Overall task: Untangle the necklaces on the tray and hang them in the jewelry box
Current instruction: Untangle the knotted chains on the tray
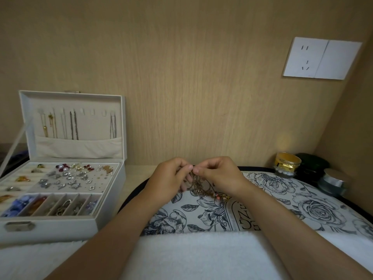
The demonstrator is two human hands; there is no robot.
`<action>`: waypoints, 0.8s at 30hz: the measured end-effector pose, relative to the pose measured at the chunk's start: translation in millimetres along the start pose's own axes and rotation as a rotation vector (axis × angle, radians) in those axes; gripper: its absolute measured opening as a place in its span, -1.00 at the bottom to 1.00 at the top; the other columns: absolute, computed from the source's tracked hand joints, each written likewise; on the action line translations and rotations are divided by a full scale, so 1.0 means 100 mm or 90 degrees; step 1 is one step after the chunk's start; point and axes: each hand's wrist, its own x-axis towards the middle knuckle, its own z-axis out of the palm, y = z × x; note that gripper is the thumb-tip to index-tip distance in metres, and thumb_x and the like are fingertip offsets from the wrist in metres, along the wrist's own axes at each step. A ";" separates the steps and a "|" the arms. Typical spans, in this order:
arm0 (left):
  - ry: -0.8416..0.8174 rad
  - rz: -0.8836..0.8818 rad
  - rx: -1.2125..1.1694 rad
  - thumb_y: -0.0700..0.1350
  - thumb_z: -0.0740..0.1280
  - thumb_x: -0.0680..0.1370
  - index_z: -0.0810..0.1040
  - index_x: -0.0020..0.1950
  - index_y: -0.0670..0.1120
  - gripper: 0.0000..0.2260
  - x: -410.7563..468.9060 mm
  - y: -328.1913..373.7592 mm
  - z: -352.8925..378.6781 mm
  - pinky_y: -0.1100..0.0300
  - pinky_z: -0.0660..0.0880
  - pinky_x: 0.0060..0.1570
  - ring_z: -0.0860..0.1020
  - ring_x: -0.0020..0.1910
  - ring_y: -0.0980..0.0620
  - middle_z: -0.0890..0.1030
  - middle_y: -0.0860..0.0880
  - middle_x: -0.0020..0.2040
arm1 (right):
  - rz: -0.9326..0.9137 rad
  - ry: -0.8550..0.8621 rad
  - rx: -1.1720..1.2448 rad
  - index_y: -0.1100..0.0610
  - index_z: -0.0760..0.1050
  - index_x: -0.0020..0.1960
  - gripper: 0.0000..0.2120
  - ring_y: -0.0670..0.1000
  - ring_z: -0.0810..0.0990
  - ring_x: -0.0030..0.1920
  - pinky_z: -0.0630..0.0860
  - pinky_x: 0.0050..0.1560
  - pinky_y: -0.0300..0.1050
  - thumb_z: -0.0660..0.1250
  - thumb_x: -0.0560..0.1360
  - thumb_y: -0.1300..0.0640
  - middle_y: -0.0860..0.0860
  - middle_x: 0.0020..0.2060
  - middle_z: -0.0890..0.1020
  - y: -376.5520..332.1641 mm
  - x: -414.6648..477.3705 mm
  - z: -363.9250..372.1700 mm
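- Both hands are working over the far edge of the floral tray [314,207], knuckles almost touching.
- The left hand [169,178] is curling its fingers in, thumb and forefinger pinching the top of the tangled necklaces [198,188].
- The right hand [220,174] is pinching the same spot from the other side, its other fingers tucked narrow.
- The tangle is hanging down from those pinches, its lower end trailing onto the tray surface near the middle.
- The jewelry box [60,229] is sitting open at the left end of the counter, well apart from the tray.
- Several chains [73,126] are hanging from hooks in its upright lid.
- A white towel [191,255] is lying along the near edge.
- Three jars, the gold jar [286,164] among them, are clustering at the counter's far right corner.
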 end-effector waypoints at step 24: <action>-0.054 -0.064 0.014 -0.10 0.29 0.63 0.63 -0.06 -0.03 -0.86 0.00 0.04 -0.04 0.19 0.55 -0.16 0.60 -0.32 0.18 0.70 0.05 -0.25 | -0.015 -0.073 -0.042 0.07 0.63 -0.14 -0.87 -0.11 0.53 -0.37 0.48 -0.27 -0.10 0.37 0.56 0.19 -0.12 -0.41 0.59 -0.03 -0.01 -0.02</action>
